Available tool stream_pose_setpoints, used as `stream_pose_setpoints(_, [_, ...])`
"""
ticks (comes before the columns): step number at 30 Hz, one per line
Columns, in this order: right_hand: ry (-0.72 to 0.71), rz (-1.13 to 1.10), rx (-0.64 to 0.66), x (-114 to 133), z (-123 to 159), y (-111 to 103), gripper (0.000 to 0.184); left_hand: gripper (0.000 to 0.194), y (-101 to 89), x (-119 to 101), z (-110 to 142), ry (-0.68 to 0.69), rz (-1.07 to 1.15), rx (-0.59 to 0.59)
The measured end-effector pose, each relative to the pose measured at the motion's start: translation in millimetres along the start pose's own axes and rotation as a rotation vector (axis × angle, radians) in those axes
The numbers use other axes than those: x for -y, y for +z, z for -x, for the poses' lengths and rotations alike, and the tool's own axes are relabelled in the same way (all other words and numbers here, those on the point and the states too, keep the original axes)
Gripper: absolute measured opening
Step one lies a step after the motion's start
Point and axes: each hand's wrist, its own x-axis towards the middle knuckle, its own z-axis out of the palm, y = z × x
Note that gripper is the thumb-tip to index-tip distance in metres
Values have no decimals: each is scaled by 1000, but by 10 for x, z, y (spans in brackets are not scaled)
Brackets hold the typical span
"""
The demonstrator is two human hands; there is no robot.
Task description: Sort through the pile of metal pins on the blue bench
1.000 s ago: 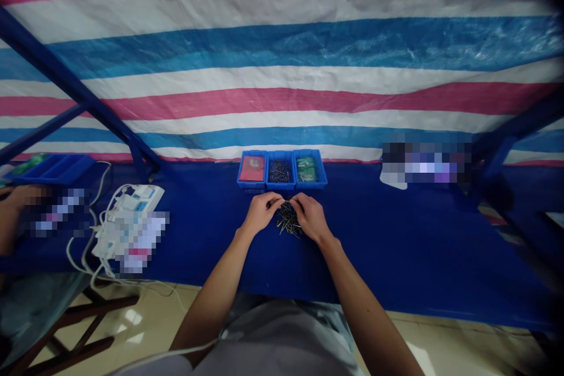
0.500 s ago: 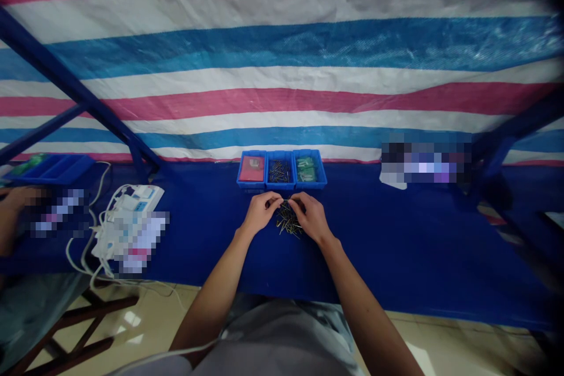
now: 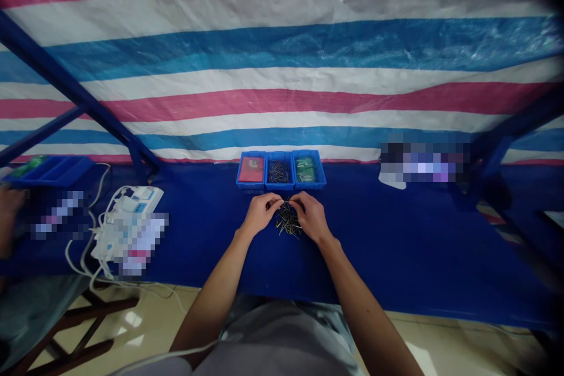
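My left hand (image 3: 261, 211) and my right hand (image 3: 310, 214) meet just in front of the bins, fingertips pinched and turned toward each other. A thin screw (image 3: 285, 201) seems to span the small gap between them, one end in each hand; its details are too small to make out. Right below the fingers, partly covered by my right hand, a loose pile of dark and brassy screws (image 3: 288, 224) lies on the blue table (image 3: 198, 217). Behind my hands stand three joined blue bins, the middle bin (image 3: 279, 186) holding more dark screws (image 3: 279, 170).
The left bin holds a red packet (image 3: 251, 171), the right one green and clear pieces (image 3: 305, 169). Left lie a white power strip (image 3: 147, 197) and cables; beyond is another person's hand (image 3: 9, 205) near a blue tray (image 3: 59, 169). A striped tarp (image 3: 282, 47) hangs behind.
My hands stay almost still, pinched together over the pile. At the far left, the other person's hand has drawn back toward the picture's edge.
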Motion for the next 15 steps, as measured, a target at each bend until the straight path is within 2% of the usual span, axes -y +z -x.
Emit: stream_pose_setpoints(15, [-8, 150, 16, 47, -1, -4, 37, 22, 9, 14, 2, 1, -2, 2])
